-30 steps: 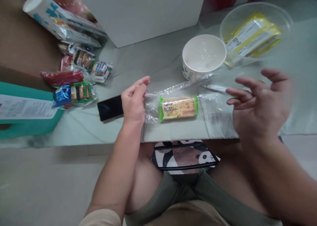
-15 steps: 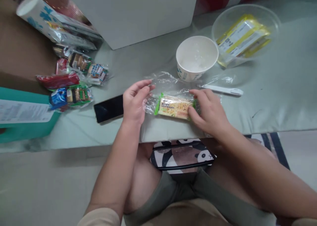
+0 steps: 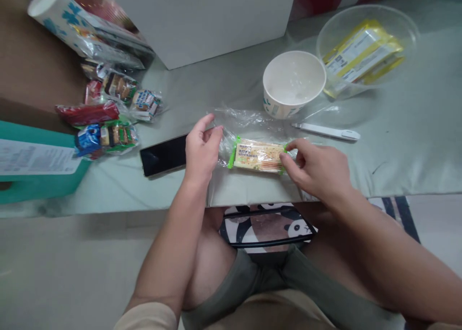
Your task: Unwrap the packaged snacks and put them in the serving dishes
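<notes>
A soda biscuit packet with green ends lies flat on a clear plastic bag spread over the cloth. My right hand pinches the packet's green right end between thumb and index finger. At the bag's left edge, my left hand has its fingers curled, with film between the thumb and fingers. Beneath that hand's left side sits a black phone, partly covered. Beyond the packet stand a white paper bowl and, in front of it, a white utility knife.
A clear plastic bowl with yellow packets stands at the back right. Several wrapped snacks lie at left, beside a green bag and paper cups. A white box stands behind. The table's front edge runs below my hands.
My right hand has closed from lying over the packet's right end to a pinch on its green tip. My left index finger now points up more. The view has shifted slightly.
</notes>
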`<state>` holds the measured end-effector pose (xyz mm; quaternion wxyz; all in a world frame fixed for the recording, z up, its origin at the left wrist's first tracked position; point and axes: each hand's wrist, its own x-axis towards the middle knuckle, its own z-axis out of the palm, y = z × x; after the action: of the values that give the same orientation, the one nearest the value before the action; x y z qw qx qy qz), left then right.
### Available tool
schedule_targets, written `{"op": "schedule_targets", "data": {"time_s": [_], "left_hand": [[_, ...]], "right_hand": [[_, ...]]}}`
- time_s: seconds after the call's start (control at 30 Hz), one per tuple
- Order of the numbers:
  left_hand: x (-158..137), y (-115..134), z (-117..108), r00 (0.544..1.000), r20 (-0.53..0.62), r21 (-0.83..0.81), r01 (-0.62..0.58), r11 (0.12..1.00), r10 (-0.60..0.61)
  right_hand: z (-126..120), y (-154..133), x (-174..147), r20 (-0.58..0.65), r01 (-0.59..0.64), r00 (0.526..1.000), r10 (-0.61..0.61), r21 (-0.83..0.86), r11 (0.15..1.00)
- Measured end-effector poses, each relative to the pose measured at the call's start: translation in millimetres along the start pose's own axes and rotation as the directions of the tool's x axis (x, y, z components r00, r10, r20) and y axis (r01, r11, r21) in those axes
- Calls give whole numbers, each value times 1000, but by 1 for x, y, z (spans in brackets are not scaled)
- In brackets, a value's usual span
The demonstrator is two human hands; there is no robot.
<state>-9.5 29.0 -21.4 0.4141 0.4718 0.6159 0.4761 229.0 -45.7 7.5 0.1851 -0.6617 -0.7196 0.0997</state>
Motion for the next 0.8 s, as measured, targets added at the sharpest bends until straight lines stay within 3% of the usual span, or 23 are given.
{"op": "schedule_targets", "data": {"time_s": [0.07,0.1,0.2,0.27,0.33,0.43,0.53,0.67,0.7,0.73,0.8], "left_hand": [[1,1,0,999,-15,-36,41,999,-42],[2,1,0,999,-9,-49,52,997,-52],[4,-1,-2,999,33,-69,46,997,-43],[4,-3,-4,997,73,-77,32,997,-26],[4,-3,-4,994,111,-93,30,995,-20],[3,-2,-2,991,134,-115,24,993,-8],[3,-5,0,987,153,-113,-21,993,38],[4,-13,-2,959,266,-122,-69,990,100],[4,-15,-3,948,296,-132,-80,988,116],[4,-16,-4,938,320,-145,-88,986,130],[3,-16,-6,926,350,-169,-87,982,142]], "right_hand": [[-8,-2,-3,-15,168,986,-168,49,985],[-12,-4,-6,7,295,955,-297,91,951],[-15,-11,-14,175,591,760,-626,216,777],[-10,-15,-19,295,650,655,-695,248,718],[-3,-19,-24,376,647,620,-688,250,720],[6,-24,-29,406,632,612,-678,263,728],[10,-29,-31,353,640,624,-697,282,715],[8,-29,-30,307,654,579,-755,379,655],[7,-28,-27,268,650,587,-764,406,642],[7,-26,-24,205,644,618,-759,421,638],[7,-20,-16,24,617,735,-678,392,683]]}}
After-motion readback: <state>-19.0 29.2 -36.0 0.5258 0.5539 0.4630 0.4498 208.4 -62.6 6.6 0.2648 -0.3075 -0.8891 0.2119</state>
